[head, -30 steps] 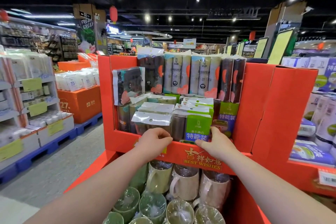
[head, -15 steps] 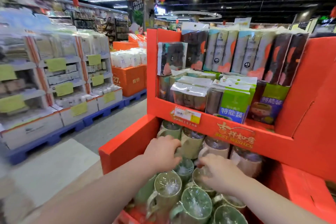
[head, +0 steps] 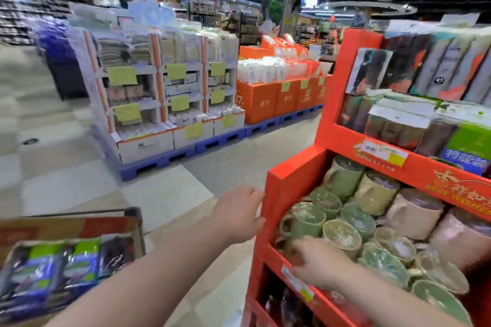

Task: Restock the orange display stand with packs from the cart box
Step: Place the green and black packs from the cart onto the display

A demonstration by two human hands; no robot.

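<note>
packs (head: 71, 265) in the cart box (head: 66, 225), lower left

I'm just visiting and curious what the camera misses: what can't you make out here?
Head view only:
- Packs in the cart box: motion blur smears the print; the left edge cuts the box.
- Right hand: fingers blurred; unclear whether it holds anything.
- Price tag: print too small.
- Stand bottom shelf: dark, cut off by the bottom edge.
</note>
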